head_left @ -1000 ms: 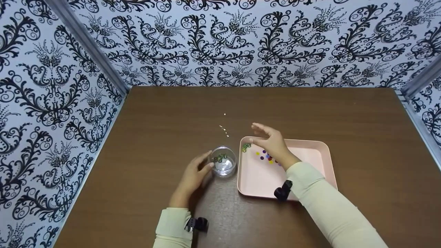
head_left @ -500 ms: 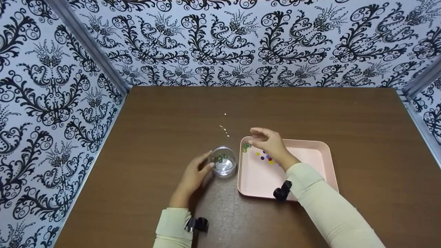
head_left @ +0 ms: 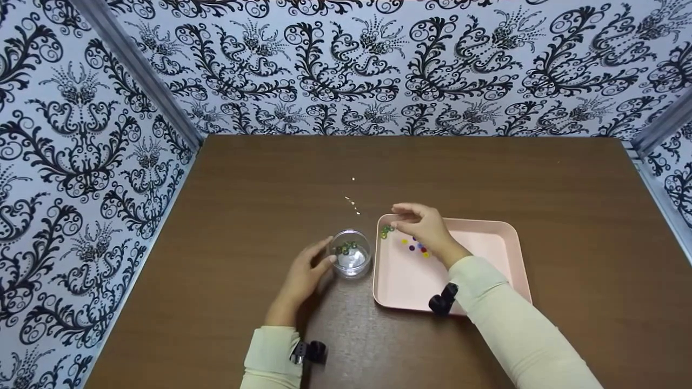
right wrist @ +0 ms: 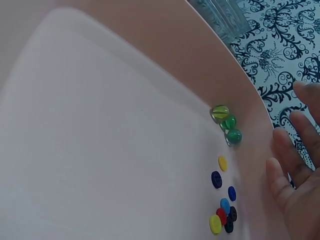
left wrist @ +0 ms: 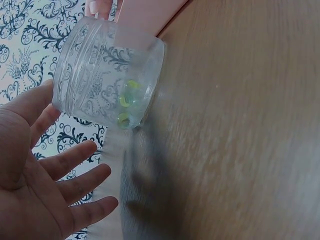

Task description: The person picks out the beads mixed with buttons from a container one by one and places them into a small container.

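A jar point(head_left: 354, 266) is touched by fingers of the left hand point(head_left: 304, 273); green marbles point(head_left: 384, 233) are seen beside fingers of the right hand point(head_left: 428, 227).

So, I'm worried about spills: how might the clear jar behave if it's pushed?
The clear jar would probably slide rather than tip, since it looks squat and flat-bottomed. Smooth and glossy, it may be slippery. The round marbles lying loose inside would likely roll if it were jolted.

Clear cylindrical plastic-looking jar point(left wrist: 82, 70): smooth, glossy. Round green glass marbles point(right wrist: 234, 136): smooth, glossy. Pink rectangular plastic-looking tray point(head_left: 405, 283): smooth, matt. Brown wood-grain table point(head_left: 270, 183): slight sheen. Cream cloth sleeve point(head_left: 519, 321): matt.
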### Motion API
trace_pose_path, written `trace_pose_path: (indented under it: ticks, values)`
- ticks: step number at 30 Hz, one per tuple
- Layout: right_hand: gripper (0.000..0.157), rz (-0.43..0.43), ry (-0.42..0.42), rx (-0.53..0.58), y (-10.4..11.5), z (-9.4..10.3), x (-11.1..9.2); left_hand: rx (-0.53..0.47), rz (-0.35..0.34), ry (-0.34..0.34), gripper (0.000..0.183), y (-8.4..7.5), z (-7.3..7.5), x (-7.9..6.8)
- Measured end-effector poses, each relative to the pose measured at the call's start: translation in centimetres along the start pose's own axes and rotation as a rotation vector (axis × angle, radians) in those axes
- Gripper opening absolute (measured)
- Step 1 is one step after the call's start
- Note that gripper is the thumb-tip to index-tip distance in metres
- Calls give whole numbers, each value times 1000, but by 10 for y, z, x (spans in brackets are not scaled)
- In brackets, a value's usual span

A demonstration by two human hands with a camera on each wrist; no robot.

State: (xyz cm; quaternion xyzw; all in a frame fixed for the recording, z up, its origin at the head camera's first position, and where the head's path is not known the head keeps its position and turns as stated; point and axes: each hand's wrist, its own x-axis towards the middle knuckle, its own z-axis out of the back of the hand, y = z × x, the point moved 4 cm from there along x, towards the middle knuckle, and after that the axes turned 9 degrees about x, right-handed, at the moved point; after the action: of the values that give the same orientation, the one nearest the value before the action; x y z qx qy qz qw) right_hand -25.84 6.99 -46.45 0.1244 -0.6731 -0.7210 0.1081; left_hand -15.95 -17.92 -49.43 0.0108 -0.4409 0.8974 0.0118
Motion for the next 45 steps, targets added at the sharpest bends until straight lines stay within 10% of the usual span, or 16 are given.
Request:
trace_pose_path:
  ticks: [45]
  values:
    - [29, 10, 56, -319, -35, 10, 10, 37, 2, 6, 44, -4, 3, 0]
